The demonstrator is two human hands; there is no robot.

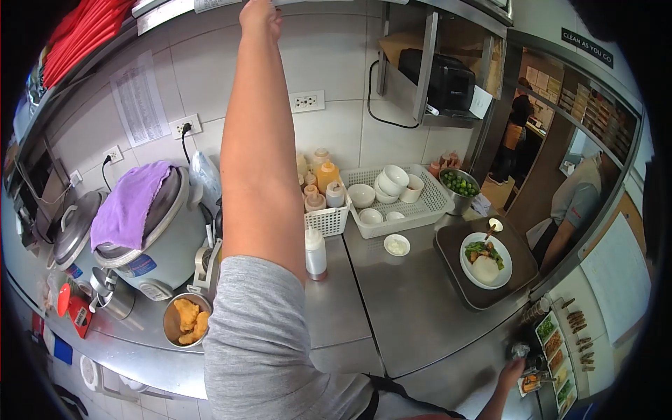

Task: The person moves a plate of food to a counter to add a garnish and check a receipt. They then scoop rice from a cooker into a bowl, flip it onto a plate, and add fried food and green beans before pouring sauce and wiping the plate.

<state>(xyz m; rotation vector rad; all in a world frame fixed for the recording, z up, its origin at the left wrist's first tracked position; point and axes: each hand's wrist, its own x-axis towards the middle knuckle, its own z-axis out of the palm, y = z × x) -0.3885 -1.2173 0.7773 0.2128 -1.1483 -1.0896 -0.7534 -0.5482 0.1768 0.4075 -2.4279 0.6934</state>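
Observation:
My left arm reaches straight up, and my left hand point(262, 19) is at the shelf edge at the top, fingers curled; what it holds is hidden. At the lower right, my right hand point(514, 369) is closed round a small shiny thing point(519, 350) that I cannot make out. Beside it are a small dish of orange food point(530, 383) and a row of food trays point(556, 357). On a brown tray point(456, 285) rests a white plate point(506, 271) with rice, greens and meat, and a small sauce cup point(495, 225).
Left of my arm stand a large cooker point(166, 241) under a purple cloth point(134, 203) and a metal bowl of fried pieces point(168, 323). Right of it are a squeeze bottle point(316, 257), a bottle basket point(329, 222) and a rack of bowls point(427, 218). People stand beyond the window.

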